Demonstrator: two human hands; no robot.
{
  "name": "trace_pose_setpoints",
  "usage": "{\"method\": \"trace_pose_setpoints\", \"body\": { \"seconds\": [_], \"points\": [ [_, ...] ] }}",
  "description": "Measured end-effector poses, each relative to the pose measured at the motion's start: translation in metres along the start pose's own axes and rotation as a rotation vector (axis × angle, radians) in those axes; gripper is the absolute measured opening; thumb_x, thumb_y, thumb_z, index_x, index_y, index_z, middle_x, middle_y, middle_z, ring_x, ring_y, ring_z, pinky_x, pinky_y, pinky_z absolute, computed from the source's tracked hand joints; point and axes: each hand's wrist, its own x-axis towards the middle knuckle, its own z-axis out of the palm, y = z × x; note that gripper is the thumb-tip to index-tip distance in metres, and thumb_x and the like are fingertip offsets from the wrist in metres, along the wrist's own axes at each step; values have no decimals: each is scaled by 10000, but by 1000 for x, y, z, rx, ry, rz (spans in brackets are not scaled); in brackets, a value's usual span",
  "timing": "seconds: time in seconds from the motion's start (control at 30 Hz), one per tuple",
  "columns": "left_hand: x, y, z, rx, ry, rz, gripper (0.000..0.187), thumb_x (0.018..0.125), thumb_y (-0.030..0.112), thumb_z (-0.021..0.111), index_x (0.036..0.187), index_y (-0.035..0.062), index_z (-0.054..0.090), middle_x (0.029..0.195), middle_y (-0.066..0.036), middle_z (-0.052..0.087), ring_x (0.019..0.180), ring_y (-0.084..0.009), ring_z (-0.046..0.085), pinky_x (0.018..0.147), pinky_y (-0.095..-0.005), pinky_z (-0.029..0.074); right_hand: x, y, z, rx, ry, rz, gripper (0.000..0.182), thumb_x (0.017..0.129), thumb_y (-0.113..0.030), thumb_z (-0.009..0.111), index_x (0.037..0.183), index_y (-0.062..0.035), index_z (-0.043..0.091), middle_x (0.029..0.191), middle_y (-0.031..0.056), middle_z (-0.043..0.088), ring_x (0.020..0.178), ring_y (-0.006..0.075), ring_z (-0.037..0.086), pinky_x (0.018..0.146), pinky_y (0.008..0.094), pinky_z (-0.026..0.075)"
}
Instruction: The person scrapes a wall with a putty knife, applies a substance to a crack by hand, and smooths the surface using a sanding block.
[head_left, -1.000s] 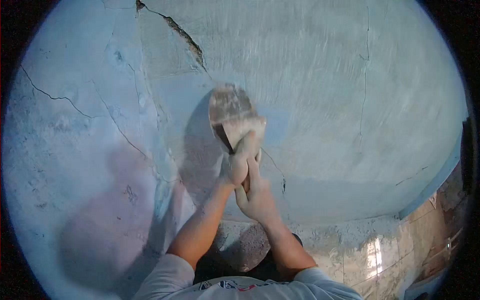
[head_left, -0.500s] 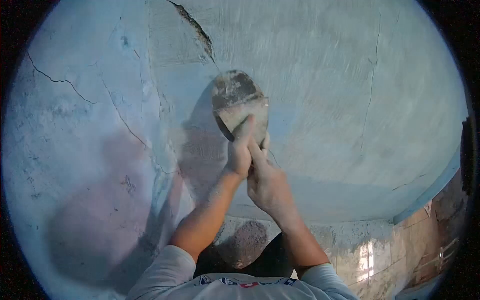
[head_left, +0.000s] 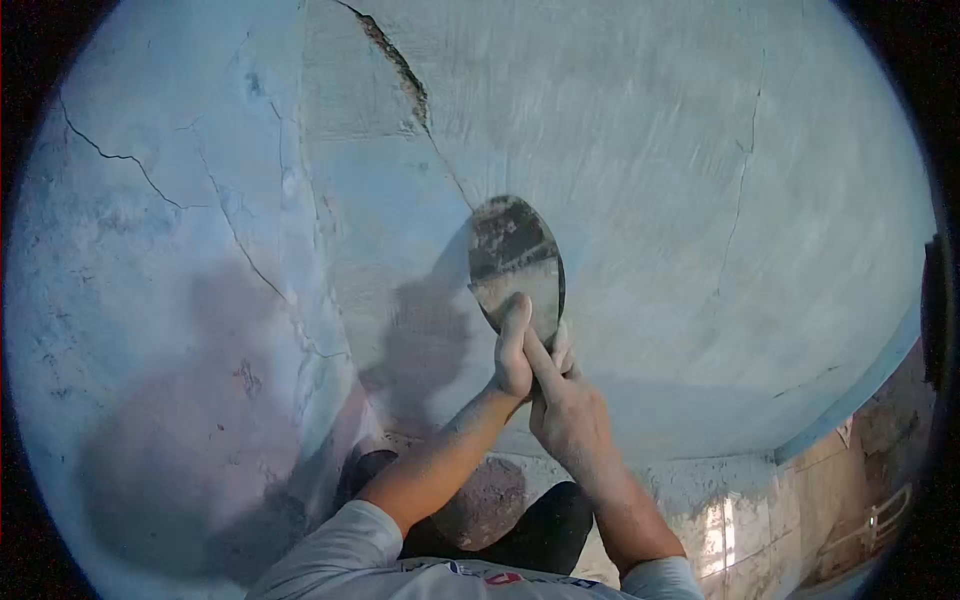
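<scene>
In front of the cracked wall, both hands meet at a dark oval tool (head_left: 510, 238) with a paler flat plate (head_left: 535, 290) across its lower part. My left hand (head_left: 514, 350) is at the lower left of the tool, its thumb up on the pale plate. My right hand (head_left: 568, 400) is closed just below, one finger stretched up toward the left hand; the part it grips is hidden. The oval's upper end lies at the lower end of a diagonal crack (head_left: 400, 75) in the wall.
The blue-grey wall (head_left: 620, 180) carries thin cracks on the left and right. A wall corner runs down left of centre. At lower right is a tiled floor (head_left: 790, 510) with a pale metal frame (head_left: 875, 525). My dark-clad knee (head_left: 560, 520) is below the hands.
Both hands and the oval tool have moved down and to the right in view. More of the crack above the tool now shows. The pale plate sits lower on the oval.
</scene>
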Motion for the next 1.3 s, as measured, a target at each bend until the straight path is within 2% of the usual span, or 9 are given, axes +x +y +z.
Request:
{"method": "trace_pose_setpoints", "body": {
  "seconds": [0.1, 0.13, 0.2, 0.33, 0.6, 0.87, 0.97, 1.03, 1.3],
  "points": [
    [33, -12, -5, -413, -101, -189, 630, 1026, 636, 460, 967, 32, 631, 961, -97, 609, 819, -230, 553, 692, -329, 424, 13, -16, 13, -6, 50, -50, 747, 929, 18, 565, 1588, -306, 428, 1416, 375, 540, 1080, 530, 666, 820, 536, 579],
    [64, -12, -39, -607, -533, -351, 600, 1034, 602, 487, 1076, 20, 630, 1011, -97, 607, 863, -236, 562, 745, -343, 448, 31, -20, 5, 12, 12, -43, 747, 926, 11, 570, 1583, -315, 431, 1490, 373, 473, 1089, 527, 660, 826, 537, 581],
    [65, -10, -54, -687, -810, -466, 599, 1041, 562, 525, 1236, 1, 604, 1122, -102, 592, 965, -245, 564, 846, -360, 462, 39, -28, -16, -32, -113, 45, 752, 924, 4, 575, 1585, -319, 421, 1504, 382, 448, 1092, 518, 659, 824, 543, 579],
    [36, -9, -30, -204, -286, -249, 704, 1033, 541, 575, 1443, -27, 502, 1366, -124, 541, 1191, -259, 535, 1037, -373, 424, 21, -7, 18, 8, 11, 20, 766, 940, -10, 564, 1611, -328, 376, 1499, 382, 449, 1129, 511, 648, 801, 518, 590],
    [23, 20, -94, -27, -428, -585, 430, 1022, 453, 649, 1188, 57, 617, 1049, -39, 651, 931, -137, 620, 766, -285, 494, -16, -21, 58, 129, 16, 97, 748, 947, -48, 568, 1606, -347, 378, 1482, 357, 457, 942, 515, 694, 728, 536, 600],
    [-73, -30, -164, -108, 307, -582, 245, 983, 317, 742, 936, 86, 676, 876, 0, 629, 798, -139, 612, 642, -272, 459, -114, -17, 94, 455, -32, 1, 921, 896, -130, 684, 1646, -17, 162, 1488, 300, 473, 1273, 465, 598, 1002, 511, 539],
    [-61, -46, -245, -155, -289, -597, 204, 974, 267, 732, 935, 74, 682, 812, -20, 608, 733, -163, 598, 629, -292, 464, -132, 21, 86, 1011, -139, 116, 865, 916, -83, 575, 1668, -20, 152, 1522, 211, 484, 1396, 345, 510, 1105, 429, 458],
    [-54, -62, -266, -90, -642, -533, 208, 899, 175, 781, 1012, 16, 709, 853, -61, 652, 792, -180, 646, 722, -313, 519, -125, 42, 100, 1283, 115, 330, 647, 1014, -171, 590, 1593, 11, 365, 1438, 152, 577, 1344, 259, 544, 1112, 365, 427],
    [-115, -17, -193, 430, -648, -535, 322, 839, 33, 809, 1142, -41, 730, 1124, -53, 740, 984, -140, 674, 895, -312, 539, -125, 53, 137, 1458, 378, 807, 330, 986, -240, 754, 1166, 33, 715, 1064, 65, 737, 909, 146, 663, 838, 316, 520]
  ]
}}
